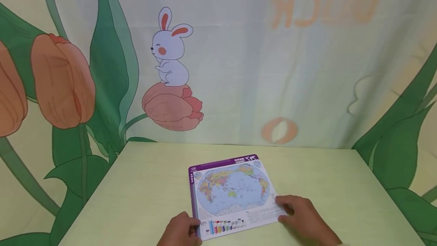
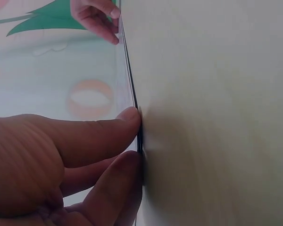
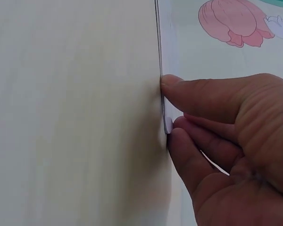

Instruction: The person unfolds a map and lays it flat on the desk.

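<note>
Purple-bordered map board (image 1: 233, 191) held at its near corners

Both hands are partly closed, thumb and fingers bent toward each other with only a small gap between the tips. The left hand (image 1: 181, 231) has hold of the board's left edge close to the near corner; the right hand (image 1: 304, 215) grips the near right corner, which shows between its digits in the right wrist view. The board thus lies between the hands and reaches forward beyond them, turned slightly askew. Whether its whole underside meets the worktop (image 1: 129, 200) cannot be told.

On its face is an oval world map (image 1: 233, 189), pale blue with many-coloured lands. Nearer the person, a row of small coloured figures (image 1: 227, 227) runs beside fine print too small to read. White characters stand on the purple band (image 1: 218, 163) at the far edge.

Farther out, the pale yellow-green worktop ends at a printed backdrop (image 1: 232, 67): a white rabbit (image 1: 172, 65) on a pink tulip (image 1: 170, 107), larger tulips (image 1: 63, 82) at left, blurred orange lettering (image 1: 304, 8) at upper right.
</note>
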A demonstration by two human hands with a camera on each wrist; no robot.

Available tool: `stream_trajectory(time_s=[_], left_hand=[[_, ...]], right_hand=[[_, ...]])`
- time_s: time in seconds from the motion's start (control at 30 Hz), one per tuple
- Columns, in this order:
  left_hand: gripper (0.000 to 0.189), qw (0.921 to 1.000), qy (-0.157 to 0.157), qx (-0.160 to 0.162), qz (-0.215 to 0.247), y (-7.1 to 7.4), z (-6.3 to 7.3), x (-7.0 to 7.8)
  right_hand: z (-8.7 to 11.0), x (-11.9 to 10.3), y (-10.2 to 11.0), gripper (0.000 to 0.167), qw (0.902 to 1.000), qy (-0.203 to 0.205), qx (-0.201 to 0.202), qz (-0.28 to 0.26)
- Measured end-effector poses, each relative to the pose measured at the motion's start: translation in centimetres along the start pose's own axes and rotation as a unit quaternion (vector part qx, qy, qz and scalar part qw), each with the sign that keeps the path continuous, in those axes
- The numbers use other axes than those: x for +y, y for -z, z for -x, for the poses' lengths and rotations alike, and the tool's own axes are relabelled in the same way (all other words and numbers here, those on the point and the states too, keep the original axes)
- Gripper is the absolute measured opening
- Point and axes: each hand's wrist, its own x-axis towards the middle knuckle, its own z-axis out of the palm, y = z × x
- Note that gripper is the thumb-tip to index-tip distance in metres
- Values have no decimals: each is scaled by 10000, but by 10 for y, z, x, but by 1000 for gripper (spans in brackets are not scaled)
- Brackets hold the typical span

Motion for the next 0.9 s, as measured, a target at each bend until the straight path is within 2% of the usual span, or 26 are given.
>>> stream_trajectory(time_s=[0.23,0.47,0.73,0.9], left_hand=[[39,9998,8,-167,124,-4,0,0],[36,9997,-191,-63,-141,-9,1,3],[32,9992,-328,-83,-195,-14,2,6],[23,9979,-390,-151,-495,-18,2,9]], right_hand=[[-12,7,0,46,9998,45,82,154],[-20,10,2,43,10000,-51,13,-24],[-28,13,4,42,9998,201,45,47],[-33,14,3,41,9997,236,55,-9]])
